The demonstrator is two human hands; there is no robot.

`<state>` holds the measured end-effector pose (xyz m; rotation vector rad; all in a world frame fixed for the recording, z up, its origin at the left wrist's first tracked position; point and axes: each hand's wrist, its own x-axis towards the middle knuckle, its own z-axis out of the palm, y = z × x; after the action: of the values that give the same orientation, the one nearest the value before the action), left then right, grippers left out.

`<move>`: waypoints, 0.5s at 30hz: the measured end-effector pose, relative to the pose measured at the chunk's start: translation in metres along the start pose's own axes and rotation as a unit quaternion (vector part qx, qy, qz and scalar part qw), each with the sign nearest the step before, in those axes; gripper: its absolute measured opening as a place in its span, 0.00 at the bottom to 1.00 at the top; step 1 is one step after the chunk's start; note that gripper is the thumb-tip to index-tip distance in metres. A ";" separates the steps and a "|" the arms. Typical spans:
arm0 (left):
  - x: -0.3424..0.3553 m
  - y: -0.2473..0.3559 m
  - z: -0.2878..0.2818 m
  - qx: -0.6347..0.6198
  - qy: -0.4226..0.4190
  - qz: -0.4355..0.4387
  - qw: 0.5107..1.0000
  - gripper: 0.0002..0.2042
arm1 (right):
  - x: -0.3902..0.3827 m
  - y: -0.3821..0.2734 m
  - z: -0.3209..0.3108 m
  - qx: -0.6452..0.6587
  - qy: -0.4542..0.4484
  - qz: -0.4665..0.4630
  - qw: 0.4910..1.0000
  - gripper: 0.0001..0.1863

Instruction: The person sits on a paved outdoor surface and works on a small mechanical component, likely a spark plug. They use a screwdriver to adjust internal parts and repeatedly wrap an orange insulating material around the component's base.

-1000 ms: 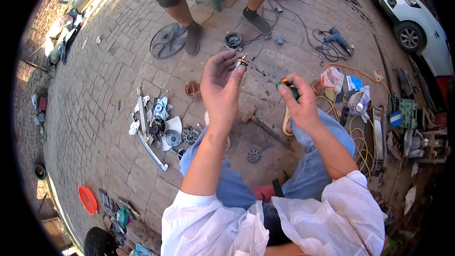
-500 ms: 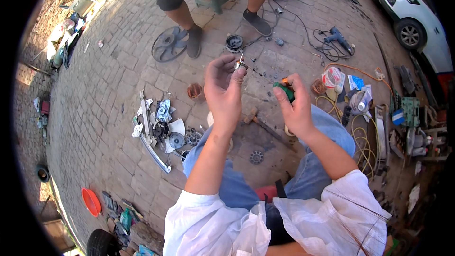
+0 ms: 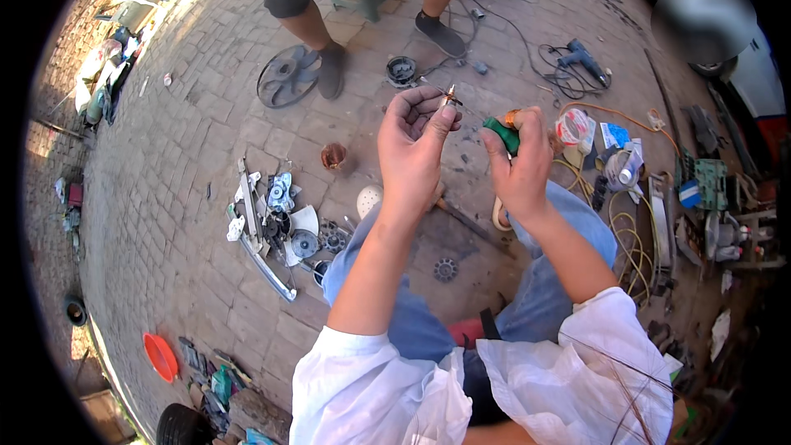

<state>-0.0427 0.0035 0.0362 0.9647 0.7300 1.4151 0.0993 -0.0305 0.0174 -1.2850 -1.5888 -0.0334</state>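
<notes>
My left hand (image 3: 416, 144) is closed on a small metal part (image 3: 449, 97) with a copper tint and a thin upright shaft, held between thumb and fingers. My right hand (image 3: 521, 169) grips a green-handled tool (image 3: 500, 133) with an orange end, a short way right of my left hand; the tool's far end is hard to make out. On the paving between my legs lie a hammer (image 3: 470, 225), partly hidden by my left hand, and a toothed round part (image 3: 446, 269). A reddish-brown round object (image 3: 333, 156) sits left of my left hand.
Loose metal parts (image 3: 276, 231) lie left of my legs. A co-worker's legs (image 3: 321, 25) are ahead, beside a fan (image 3: 284, 74). A heat-gun-like tool (image 3: 581, 58), cords, bottles and a green case (image 3: 709, 185) lie right, near a white car (image 3: 754, 91). An orange basin (image 3: 158, 357) sits lower left.
My left hand has moved right with the small part. My right hand has come slightly up with the green tool, and the two hands are closer together.
</notes>
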 end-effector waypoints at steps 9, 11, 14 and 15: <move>0.007 -0.005 0.029 0.054 -0.067 0.007 0.996 0.13 | 0.023 0.010 -0.012 0.129 -0.029 0.122 0.984 0.16; 0.007 -0.005 0.029 0.064 -0.081 0.016 0.995 0.13 | 0.024 0.010 -0.022 0.315 -0.104 0.301 0.894 0.15; 0.008 -0.009 0.028 0.072 -0.117 0.042 0.990 0.15 | 0.030 0.011 -0.035 0.519 -0.151 0.405 0.737 0.15; 0.008 -0.008 0.027 0.124 -0.125 0.074 0.982 0.15 | 0.031 0.011 -0.038 0.528 -0.157 0.425 0.718 0.16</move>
<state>-0.0141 0.0095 0.0424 1.3890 0.6659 1.3181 0.1364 -0.0258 0.0506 -0.9289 -0.7962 1.5227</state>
